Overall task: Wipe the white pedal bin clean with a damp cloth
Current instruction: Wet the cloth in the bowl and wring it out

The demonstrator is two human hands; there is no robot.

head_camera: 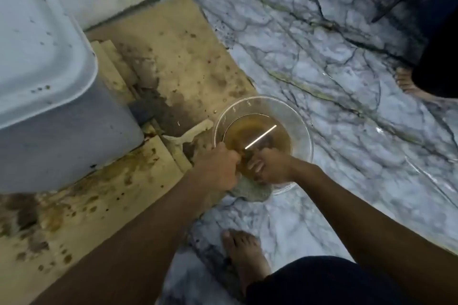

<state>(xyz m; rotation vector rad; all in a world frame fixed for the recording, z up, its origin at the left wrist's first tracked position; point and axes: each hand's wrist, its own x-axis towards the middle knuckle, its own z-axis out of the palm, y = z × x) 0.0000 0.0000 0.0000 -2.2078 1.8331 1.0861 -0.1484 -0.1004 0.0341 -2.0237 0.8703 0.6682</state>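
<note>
The white pedal bin (47, 86) stands at the left, its lid dotted with small dark specks. A clear bowl (301, 131) holding brownish water sits on the floor to its right. Over the bowl's near rim my left hand (218, 168) and my right hand (270, 168) are both closed on a wet, dirty cloth (250, 192). One end of the cloth trails left toward the bin, and a fold hangs below my hands over the floor.
Stained brown cardboard (178, 57) lies under and around the bin. The grey marble floor (334, 57) spreads to the right. My bare foot (244, 255) is near the bottom. Another person's foot (406, 82) and dark clothing are at the right edge.
</note>
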